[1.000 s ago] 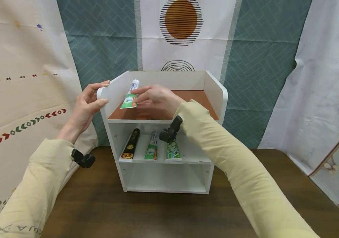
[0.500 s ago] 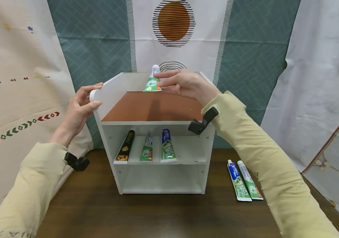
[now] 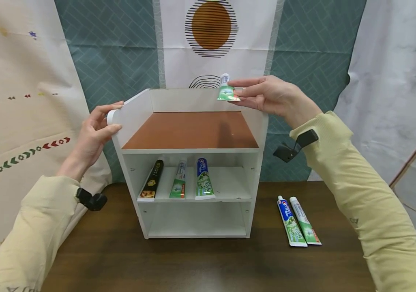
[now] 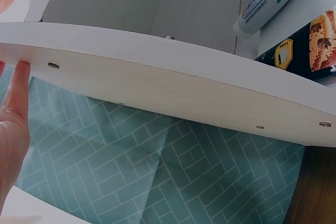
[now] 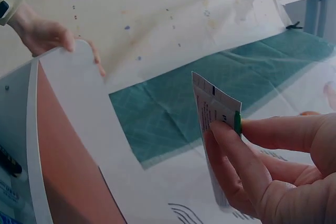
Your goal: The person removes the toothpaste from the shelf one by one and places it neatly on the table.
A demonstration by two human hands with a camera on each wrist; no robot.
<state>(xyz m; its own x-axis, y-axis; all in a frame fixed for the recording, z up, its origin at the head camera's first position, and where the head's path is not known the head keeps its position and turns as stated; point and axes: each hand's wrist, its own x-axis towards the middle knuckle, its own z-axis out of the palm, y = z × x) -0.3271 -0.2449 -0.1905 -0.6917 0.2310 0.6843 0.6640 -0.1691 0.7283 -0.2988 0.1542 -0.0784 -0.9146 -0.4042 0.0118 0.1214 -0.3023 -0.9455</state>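
Head | right grip [image 3: 275,97] pinches green-white tube [image 3: 226,93] | label lettering illegible

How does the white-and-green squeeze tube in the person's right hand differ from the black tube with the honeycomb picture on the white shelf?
The white-and-green squeeze tube is pinched in the right hand, in the air; the black tube with the honeycomb picture lies on the white middle shelf. The white-and-green one has a white cap, the black one a dark cap. Both have a flat end opposite the cap.
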